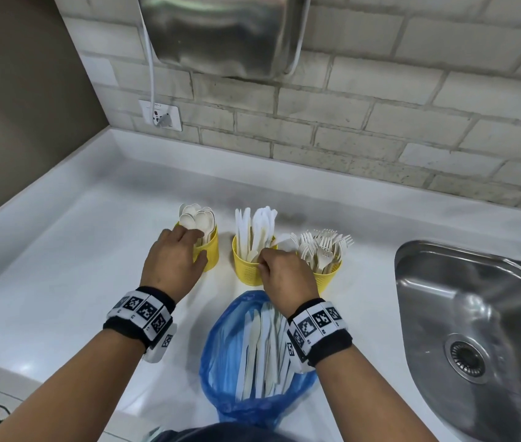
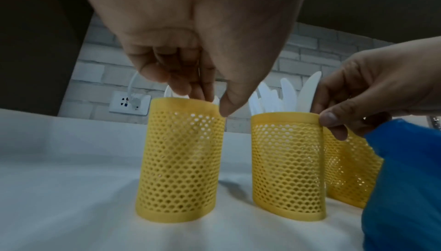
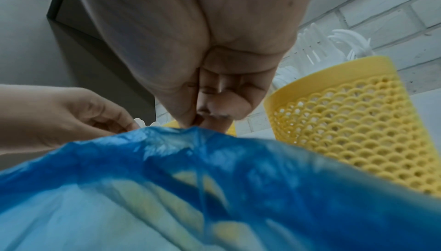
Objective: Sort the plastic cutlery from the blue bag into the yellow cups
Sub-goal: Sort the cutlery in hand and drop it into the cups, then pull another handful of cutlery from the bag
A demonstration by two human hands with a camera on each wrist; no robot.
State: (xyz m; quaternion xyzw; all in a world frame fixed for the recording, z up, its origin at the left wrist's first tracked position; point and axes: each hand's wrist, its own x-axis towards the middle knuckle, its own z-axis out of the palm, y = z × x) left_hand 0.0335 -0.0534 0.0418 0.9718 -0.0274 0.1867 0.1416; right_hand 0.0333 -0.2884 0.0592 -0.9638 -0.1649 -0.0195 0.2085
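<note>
— What's the surface?

— White counter (image 1: 71, 250), brick wall (image 1: 380, 100) above, steel sink (image 1: 476, 314) at right. Blue bag (image 1: 236, 362) lower centre, three yellow cups (image 1: 246, 269) mid-frame.

— Hands?

— I see my left hand (image 1: 173, 260) gripping the spoon cup's rim (image 2: 186, 102); my right hand (image 1: 287, 272) pinches the knife cup's rim.

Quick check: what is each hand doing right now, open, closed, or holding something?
Left hand: grips the rim of the spoon cup, fingers inside, thumb outside.
Right hand: fingers curled at the knife cup rim; what it holds cannot be told.

Blue bag (image 3: 214, 189) below curled right hand (image 3: 203, 57), yellow cup (image 3: 358, 132) beside.
</note>
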